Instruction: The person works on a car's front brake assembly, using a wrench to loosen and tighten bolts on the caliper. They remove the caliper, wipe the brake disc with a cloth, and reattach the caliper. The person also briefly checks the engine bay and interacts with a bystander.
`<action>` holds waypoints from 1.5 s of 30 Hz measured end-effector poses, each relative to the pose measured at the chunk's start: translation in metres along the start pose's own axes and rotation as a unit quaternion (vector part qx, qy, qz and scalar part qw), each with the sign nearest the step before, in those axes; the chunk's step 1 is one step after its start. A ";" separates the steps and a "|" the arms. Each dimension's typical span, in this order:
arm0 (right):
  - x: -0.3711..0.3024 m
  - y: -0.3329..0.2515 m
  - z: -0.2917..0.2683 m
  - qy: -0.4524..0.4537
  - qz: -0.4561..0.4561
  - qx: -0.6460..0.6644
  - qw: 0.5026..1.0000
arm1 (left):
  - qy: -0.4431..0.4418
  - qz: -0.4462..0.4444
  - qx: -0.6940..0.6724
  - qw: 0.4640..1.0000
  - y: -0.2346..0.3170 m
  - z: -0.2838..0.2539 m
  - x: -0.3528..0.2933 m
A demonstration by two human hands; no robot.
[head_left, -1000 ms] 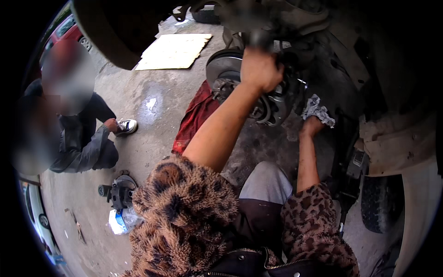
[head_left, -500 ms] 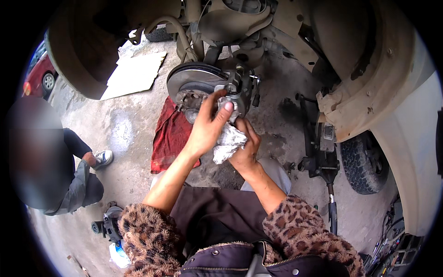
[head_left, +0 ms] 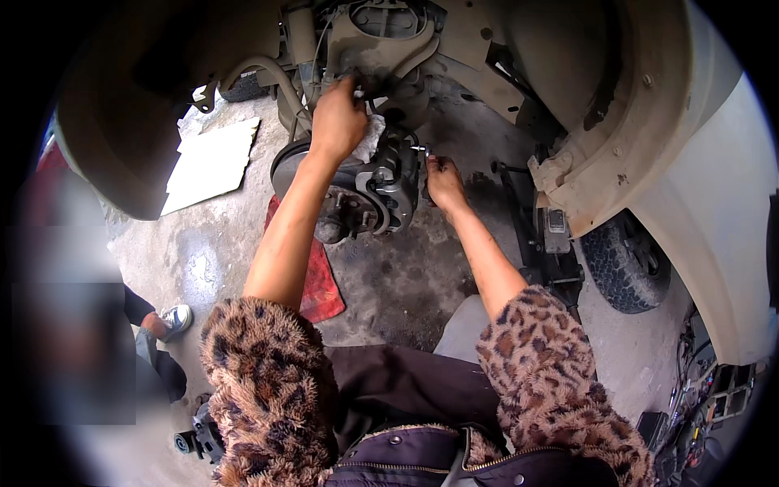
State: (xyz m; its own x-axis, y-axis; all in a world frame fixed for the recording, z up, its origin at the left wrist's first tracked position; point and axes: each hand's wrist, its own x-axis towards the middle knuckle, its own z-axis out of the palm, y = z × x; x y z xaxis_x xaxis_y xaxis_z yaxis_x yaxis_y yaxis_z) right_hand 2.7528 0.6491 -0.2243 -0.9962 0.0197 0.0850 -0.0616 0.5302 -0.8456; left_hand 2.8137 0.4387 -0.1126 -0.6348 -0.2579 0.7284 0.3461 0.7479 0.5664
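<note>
A brake caliper [head_left: 395,180] sits on the brake disc [head_left: 286,172], around the wheel hub [head_left: 341,215]. My left hand [head_left: 338,122] reaches up over the disc toward the suspension parts, its fingers curled. A crumpled white rag [head_left: 372,140] shows at its side and appears to be in its grip; the fingertips are partly hidden. On the caliper's right side, my right hand [head_left: 445,183] is closed around the dark handle of a small wrench with a chrome end [head_left: 419,149] that meets the caliper.
Red cloth [head_left: 323,284] lies on the floor under the hub, with white cardboard [head_left: 213,166] further left. A floor jack [head_left: 552,231] and a tyre [head_left: 625,264] stand right. Fender edges [head_left: 649,162] arch overhead. A person's shoe [head_left: 175,321] is at left.
My hands have parted. The left has gone up and away with the rag, and the right has moved to the wrench beside the caliper. The view has shifted slightly.
</note>
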 end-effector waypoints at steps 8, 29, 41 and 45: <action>0.012 -0.025 0.006 0.054 -0.028 -0.002 0.998 | -0.336 -0.063 0.199 0.918 -0.031 0.139 0.034; 0.018 -0.029 -0.019 0.165 -0.021 -0.101 0.981 | -0.412 -0.007 0.289 0.864 0.022 0.156 0.051; 0.023 -0.142 -0.036 0.361 -0.315 -0.098 0.872 | -0.406 -0.033 0.269 0.873 -0.012 0.133 0.035; 0.012 -0.011 0.028 0.313 -0.067 -0.178 0.931 | -0.420 -0.030 0.240 0.875 0.000 0.132 0.035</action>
State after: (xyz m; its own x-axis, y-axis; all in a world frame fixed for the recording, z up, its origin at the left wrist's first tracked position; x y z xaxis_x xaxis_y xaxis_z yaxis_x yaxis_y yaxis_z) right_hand 2.7400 0.6197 -0.2292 -0.7432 0.3645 0.5611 -0.0469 0.8081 -0.5872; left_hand 2.7003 0.5103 -0.1378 -0.9953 0.0833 0.0485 0.0920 0.9709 0.2209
